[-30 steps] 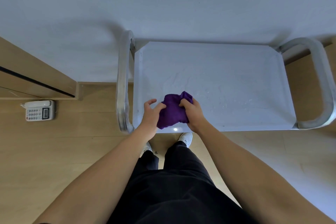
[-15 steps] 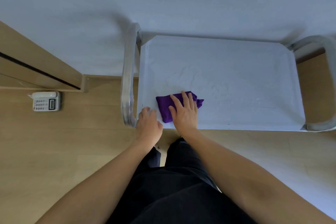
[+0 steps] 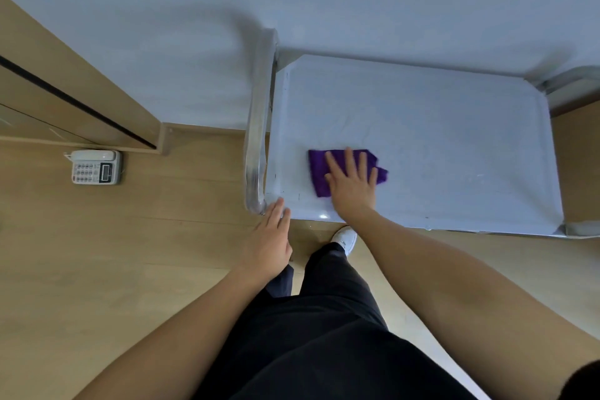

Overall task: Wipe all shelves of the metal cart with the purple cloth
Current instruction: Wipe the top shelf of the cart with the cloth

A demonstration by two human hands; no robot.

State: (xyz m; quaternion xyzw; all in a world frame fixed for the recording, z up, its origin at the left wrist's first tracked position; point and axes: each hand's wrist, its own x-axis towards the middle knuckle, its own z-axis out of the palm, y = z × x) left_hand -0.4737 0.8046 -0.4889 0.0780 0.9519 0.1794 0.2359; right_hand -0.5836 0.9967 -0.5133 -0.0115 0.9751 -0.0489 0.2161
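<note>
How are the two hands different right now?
The right hand presses flat on the purple cloth; the left hand holds no cloth. The right hand is over the top shelf; the left hand sits at its near corner. Both have straight fingers.

I read both bare forearms extended forward from the lower edge of the view, the right reaching farther than the left. The right hand (image 3: 352, 187) lies palm down, fingers straight and slightly spread, pressing flat on the purple fabric cloth (image 3: 318, 172); its wrist runs in line with the forearm. The left hand (image 3: 269, 243) is palm down, fingers straight and close together, holding nothing. Its fingertips (image 3: 280, 208) reach the near left corner of the silver metal cart (image 3: 422, 127); I cannot confirm contact there.
</note>
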